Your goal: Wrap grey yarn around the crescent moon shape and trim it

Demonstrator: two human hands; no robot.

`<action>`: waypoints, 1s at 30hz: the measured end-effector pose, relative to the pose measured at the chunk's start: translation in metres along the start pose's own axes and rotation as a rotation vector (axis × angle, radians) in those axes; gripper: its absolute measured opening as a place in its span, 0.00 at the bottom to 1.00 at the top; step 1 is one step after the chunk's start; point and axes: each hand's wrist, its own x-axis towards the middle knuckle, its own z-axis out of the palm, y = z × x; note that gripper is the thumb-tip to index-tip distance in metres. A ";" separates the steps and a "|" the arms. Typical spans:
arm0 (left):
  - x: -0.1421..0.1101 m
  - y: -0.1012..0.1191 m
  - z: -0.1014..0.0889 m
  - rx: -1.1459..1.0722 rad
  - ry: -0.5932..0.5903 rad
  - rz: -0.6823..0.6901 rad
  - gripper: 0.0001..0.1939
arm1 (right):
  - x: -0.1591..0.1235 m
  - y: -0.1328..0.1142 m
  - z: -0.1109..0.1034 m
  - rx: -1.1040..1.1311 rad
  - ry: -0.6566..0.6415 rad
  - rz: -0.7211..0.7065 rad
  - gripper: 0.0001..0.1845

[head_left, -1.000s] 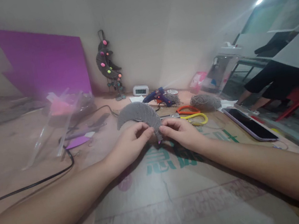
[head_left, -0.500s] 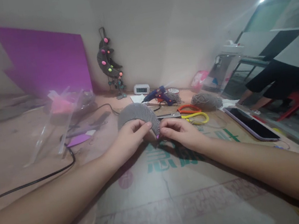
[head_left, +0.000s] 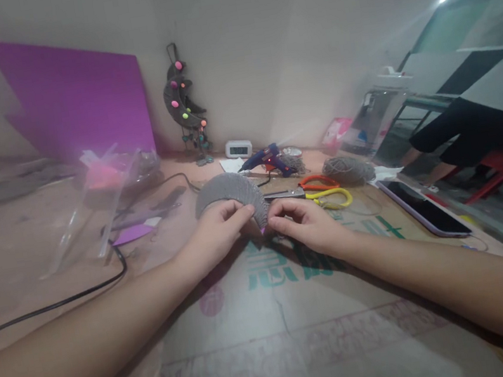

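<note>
**Small purple tip [head_left: 262, 230] peeks from the grey, yarn-wrapped crescent [head_left: 227, 186]!**

And here we are at the centre of the frame, the crescent held above the printed brown cardboard sheet [head_left: 260, 354], its curved back toward the top. The left hand [head_left: 221, 222] grips it near its lower right end, thumb on the ridged winding. Just beside that end comes the right hand [head_left: 308, 224], thumb and fingers drawn together; whether a strand runs between them, I cannot tell. Grey covers the visible face almost to the point, so that sliver of purple marks where the covering looks unfinished, and both hands are right around it.

Behind them, right of centre, lie scissors with yellow plastic handles [head_left: 337, 198] and an orange-handled tool [head_left: 318, 182]. Farther up sits a blue glue gun [head_left: 268, 158], with a fuzzy grey yarn ball [head_left: 349, 170] to its right. Upper left of centre, a dark crescent ornament dotted with bright balls [head_left: 174, 103] hangs against the pale wall [head_left: 248, 54].
</note>
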 end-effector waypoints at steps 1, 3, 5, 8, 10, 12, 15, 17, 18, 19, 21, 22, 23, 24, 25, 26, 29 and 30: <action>0.000 -0.001 0.000 -0.005 0.007 0.001 0.16 | 0.000 0.000 0.000 -0.009 0.003 0.005 0.10; 0.001 -0.002 0.000 -0.023 0.010 -0.001 0.16 | 0.001 -0.001 0.000 -0.024 0.009 0.016 0.11; 0.001 -0.003 0.000 -0.037 0.003 -0.001 0.16 | 0.001 -0.001 0.000 -0.030 0.008 0.028 0.11; 0.001 -0.005 0.000 -0.019 -0.002 0.009 0.16 | 0.002 -0.002 0.001 -0.038 0.007 0.039 0.10; 0.002 -0.005 -0.001 -0.010 0.007 0.010 0.16 | 0.002 -0.002 0.001 -0.038 0.007 0.043 0.10; 0.002 -0.006 -0.001 -0.012 0.013 0.007 0.16 | 0.002 -0.002 0.001 -0.034 0.009 0.040 0.10; 0.002 -0.006 0.000 -0.029 0.011 -0.001 0.16 | 0.001 -0.001 0.001 -0.036 0.019 0.024 0.10; 0.001 -0.006 0.000 -0.050 0.000 -0.005 0.16 | 0.001 -0.001 0.000 -0.037 0.022 0.013 0.11; 0.001 -0.006 0.000 -0.058 -0.003 -0.006 0.16 | 0.001 -0.001 0.000 -0.034 0.023 0.009 0.11; 0.001 -0.006 0.000 -0.063 -0.007 -0.006 0.16 | 0.001 -0.001 0.000 -0.030 0.024 0.007 0.11; 0.001 -0.006 0.000 -0.077 -0.013 -0.011 0.15 | 0.001 -0.001 0.000 -0.028 0.030 0.005 0.10; 0.001 -0.006 0.000 -0.087 -0.014 -0.016 0.15 | 0.001 -0.002 0.000 -0.030 0.034 0.006 0.10; 0.001 -0.006 0.000 -0.099 -0.016 -0.023 0.15 | 0.001 -0.002 0.000 -0.034 0.037 0.008 0.10; 0.001 -0.006 0.000 -0.109 -0.018 -0.030 0.15 | 0.001 -0.002 0.000 -0.038 0.039 0.008 0.10; 0.001 -0.006 0.000 -0.115 -0.019 -0.037 0.15 | 0.001 -0.002 0.000 -0.041 0.038 0.010 0.10; 0.001 -0.006 0.000 -0.117 -0.019 -0.041 0.15 | 0.001 -0.002 0.000 -0.039 0.033 0.012 0.11; 0.000 -0.007 0.001 -0.131 -0.027 -0.036 0.15 | 0.001 0.000 -0.001 -0.011 0.013 0.032 0.13; -0.001 -0.007 0.000 -0.140 -0.034 -0.032 0.15 | 0.001 0.001 -0.001 0.005 0.019 0.046 0.15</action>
